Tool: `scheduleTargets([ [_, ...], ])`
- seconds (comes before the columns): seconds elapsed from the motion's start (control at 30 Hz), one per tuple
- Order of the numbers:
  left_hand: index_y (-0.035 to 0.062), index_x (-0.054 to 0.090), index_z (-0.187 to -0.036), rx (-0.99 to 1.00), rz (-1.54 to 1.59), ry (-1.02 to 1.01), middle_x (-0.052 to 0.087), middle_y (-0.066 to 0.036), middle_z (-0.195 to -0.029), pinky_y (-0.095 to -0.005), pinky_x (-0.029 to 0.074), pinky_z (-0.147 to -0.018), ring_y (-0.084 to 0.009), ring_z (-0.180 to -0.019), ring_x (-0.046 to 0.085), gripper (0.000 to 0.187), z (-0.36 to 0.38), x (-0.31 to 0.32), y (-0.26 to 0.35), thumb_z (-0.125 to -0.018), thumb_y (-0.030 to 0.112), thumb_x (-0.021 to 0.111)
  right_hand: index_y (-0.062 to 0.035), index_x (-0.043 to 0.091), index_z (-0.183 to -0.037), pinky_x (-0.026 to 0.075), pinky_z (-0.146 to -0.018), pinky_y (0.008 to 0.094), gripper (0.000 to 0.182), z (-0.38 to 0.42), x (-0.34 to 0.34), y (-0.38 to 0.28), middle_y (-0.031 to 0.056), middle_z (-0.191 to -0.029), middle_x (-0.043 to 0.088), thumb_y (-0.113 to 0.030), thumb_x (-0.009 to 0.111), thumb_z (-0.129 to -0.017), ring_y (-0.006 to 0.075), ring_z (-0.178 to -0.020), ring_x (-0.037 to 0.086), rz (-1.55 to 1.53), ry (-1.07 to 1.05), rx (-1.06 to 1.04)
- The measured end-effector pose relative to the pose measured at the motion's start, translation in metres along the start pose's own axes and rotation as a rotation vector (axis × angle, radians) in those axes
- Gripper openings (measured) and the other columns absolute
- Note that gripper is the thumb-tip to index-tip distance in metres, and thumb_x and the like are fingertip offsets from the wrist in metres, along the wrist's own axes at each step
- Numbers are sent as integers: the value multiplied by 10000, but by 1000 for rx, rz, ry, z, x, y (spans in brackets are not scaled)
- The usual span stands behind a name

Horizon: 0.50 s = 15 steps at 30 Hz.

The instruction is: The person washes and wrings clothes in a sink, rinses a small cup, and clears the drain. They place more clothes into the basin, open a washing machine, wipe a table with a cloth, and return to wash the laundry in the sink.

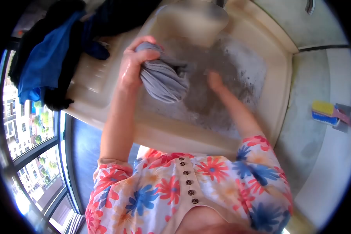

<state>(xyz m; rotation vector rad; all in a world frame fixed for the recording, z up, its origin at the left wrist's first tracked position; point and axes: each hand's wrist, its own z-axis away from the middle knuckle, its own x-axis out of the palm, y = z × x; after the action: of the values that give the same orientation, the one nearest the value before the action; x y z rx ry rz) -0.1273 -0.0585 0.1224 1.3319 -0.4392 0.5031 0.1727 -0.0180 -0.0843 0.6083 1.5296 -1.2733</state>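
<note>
My left hand [133, 62] is closed round one end of a wet grey cloth [163, 80], bunched and twisted into folds. It holds the cloth raised over the left side of a beige sink [279, 35]. Murky grey water [204, 93] with pale suds lies in the basin. My right hand [214, 80] reaches down into this water near the middle. Its fingers are hidden below the surface, so whether they grip anything does not show.
Dark clothes and a blue garment [46, 64] hang over the sink's left ledge [91, 74]. A scrub brush [325, 112] with yellow and blue parts is at the right wall. Windows [39, 163] line the left side. A metal tap end [309, 7] shows at the top right.
</note>
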Motion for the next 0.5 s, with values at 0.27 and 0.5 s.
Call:
scheduleTargets([
  [0.27, 62, 493, -898, -2, 103, 1, 540, -199, -843, -374, 482, -725, -283, -768, 547, 278, -10, -19, 2, -626, 46, 544, -50, 585, -1019, 455, -778, 420, 279, 2, 16, -19, 166, -1011, 581, -203, 429, -844, 313, -912, 570, 350, -127, 47],
  [0.5, 34, 487, -905, -15, 186, -57, 562, -177, -819, -326, 476, -674, -252, -730, 551, 285, -12, -14, 1, -628, 2, 549, -41, 534, -1088, 414, -851, 436, 318, 5, 54, 53, 197, -1068, 548, -221, 391, -868, 331, -984, 536, 389, -361, 221],
])
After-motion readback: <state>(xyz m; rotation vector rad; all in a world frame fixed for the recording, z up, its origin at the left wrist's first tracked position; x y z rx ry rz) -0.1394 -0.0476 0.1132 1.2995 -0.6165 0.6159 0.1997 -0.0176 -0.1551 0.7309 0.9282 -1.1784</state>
